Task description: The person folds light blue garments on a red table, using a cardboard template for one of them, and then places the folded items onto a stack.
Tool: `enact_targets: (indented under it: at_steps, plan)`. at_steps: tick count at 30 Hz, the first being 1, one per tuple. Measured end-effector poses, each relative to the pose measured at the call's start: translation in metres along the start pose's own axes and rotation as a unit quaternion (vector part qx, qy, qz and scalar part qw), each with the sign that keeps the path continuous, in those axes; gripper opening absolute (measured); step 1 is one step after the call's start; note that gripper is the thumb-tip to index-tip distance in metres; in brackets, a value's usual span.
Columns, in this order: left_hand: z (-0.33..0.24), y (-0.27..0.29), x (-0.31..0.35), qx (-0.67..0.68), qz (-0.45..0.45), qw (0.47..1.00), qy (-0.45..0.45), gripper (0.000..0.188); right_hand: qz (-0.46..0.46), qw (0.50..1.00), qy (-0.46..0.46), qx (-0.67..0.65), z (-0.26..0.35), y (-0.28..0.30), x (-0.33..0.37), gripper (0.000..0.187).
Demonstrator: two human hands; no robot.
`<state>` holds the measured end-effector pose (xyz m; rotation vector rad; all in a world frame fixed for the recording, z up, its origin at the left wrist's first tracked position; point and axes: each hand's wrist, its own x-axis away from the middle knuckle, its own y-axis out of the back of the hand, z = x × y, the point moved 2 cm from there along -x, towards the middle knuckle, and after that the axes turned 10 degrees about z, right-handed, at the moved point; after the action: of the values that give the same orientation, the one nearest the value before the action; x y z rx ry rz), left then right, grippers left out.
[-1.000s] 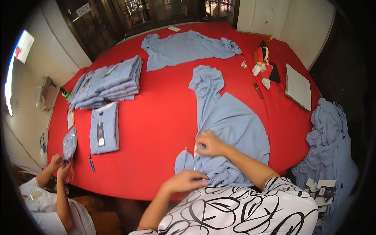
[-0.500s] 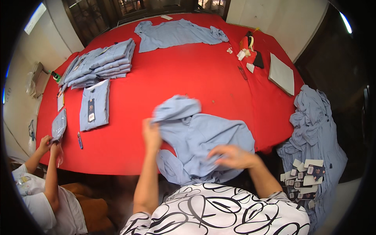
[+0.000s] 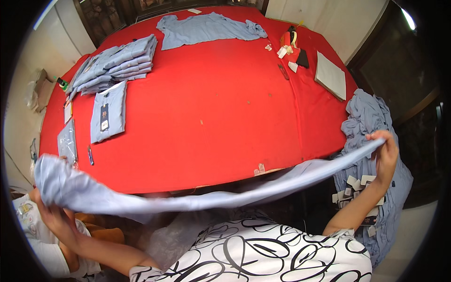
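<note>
A light blue shirt [image 3: 197, 203] is stretched sideways in the air along the table's near edge, sagging in the middle and slightly blurred. At the far left, my left hand [image 3: 52, 215] is closed on one end, where the cloth bunches up and partly hides the fingers. Out to the right, my right hand [image 3: 386, 154] pinches the other end, raised beside the pile of loose blue garments [image 3: 369, 110]. Both arms are spread wide.
On the red-covered table [image 3: 206, 141] are a stack of folded shirts [image 3: 117, 66], one folded shirt with a dark tag [image 3: 112, 101], a flat shirt [image 3: 209, 30], a pen [image 3: 90, 155] and papers [image 3: 330, 75]. Tags [image 3: 352, 190] lie on the garment pile. A co-worker [image 3: 35, 239] is at left.
The shirt has come up off the table and been pulled out lengthwise. My left hand moved far left and down; my right hand moved right and up, closing on the cloth.
</note>
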<state>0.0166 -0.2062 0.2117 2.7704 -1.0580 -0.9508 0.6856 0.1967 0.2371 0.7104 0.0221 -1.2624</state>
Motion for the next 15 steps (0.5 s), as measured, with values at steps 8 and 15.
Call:
enact_targets:
  at_steps: [8,15]
  plan:
    - [0.067,-0.177,-0.27,0.016,0.061,0.994,0.088,0.028,-0.149,0.983,0.081,-0.067,-0.111,-0.099,-0.238,0.015]
    - [0.257,-0.309,-0.399,-0.066,0.067,0.982,0.164,0.008,0.026,0.989,-0.014,0.142,-0.283,-0.264,-0.344,0.03]
